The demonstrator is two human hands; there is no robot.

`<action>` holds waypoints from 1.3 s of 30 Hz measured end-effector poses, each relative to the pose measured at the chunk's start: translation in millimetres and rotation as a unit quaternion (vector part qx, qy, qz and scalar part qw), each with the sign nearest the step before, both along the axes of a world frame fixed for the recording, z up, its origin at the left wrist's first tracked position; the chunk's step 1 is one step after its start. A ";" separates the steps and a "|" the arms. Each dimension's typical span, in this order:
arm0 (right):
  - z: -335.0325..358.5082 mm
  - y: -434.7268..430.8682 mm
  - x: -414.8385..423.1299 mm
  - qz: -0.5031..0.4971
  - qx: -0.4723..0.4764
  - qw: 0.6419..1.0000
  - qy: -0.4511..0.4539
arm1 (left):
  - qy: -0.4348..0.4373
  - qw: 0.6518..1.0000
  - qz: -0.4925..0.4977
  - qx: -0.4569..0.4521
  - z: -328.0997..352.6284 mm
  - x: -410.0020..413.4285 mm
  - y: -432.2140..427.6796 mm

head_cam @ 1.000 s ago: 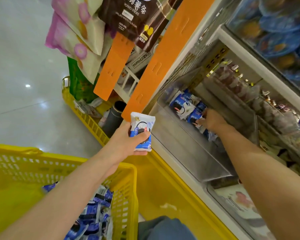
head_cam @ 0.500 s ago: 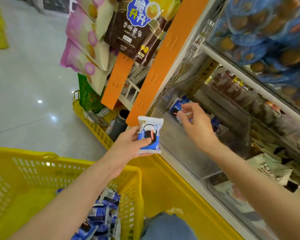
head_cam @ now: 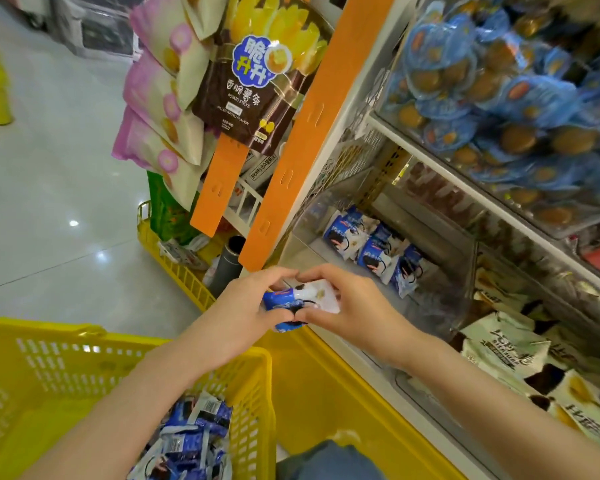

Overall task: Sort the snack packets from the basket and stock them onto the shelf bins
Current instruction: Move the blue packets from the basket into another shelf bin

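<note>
The left hand [head_cam: 253, 306] and right hand [head_cam: 355, 306] pinch one blue-and-white snack packet [head_cam: 303, 299] mid-frame (light, crinkly, likely slippery film); its sealed edges look the safest hold.

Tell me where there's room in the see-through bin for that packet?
The held packet could go in the clear bin, on bare floor in front of the blue-and-white packets. The upper bin of blue round snacks is crammed.
</note>
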State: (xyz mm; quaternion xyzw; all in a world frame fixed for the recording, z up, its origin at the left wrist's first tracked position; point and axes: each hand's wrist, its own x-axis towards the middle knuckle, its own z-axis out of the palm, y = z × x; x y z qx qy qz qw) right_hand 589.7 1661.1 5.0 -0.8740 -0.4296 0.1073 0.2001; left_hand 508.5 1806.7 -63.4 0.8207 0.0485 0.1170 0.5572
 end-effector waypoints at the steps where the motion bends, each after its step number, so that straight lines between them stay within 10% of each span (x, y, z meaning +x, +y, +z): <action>1: 1.9 -1.0 -0.4 0.006 0.002 1.000 0.003 | -0.010 1.000 0.003 -0.002 3.9 1.7 -0.6; 8: 24.4 -16.2 20.9 -0.045 -0.026 0.998 -0.021 | -0.097 0.995 0.009 -0.001 35.0 28.3 -10.9; 20: 21.6 -59.6 148.7 -0.325 -0.153 0.930 -0.081 | -0.080 0.938 -0.020 0.338 15.7 92.5 -9.7; 39: -21.9 -55.4 195.9 -0.314 -0.368 0.874 -0.053 | -0.218 0.920 -0.019 0.325 -7.9 96.8 2.1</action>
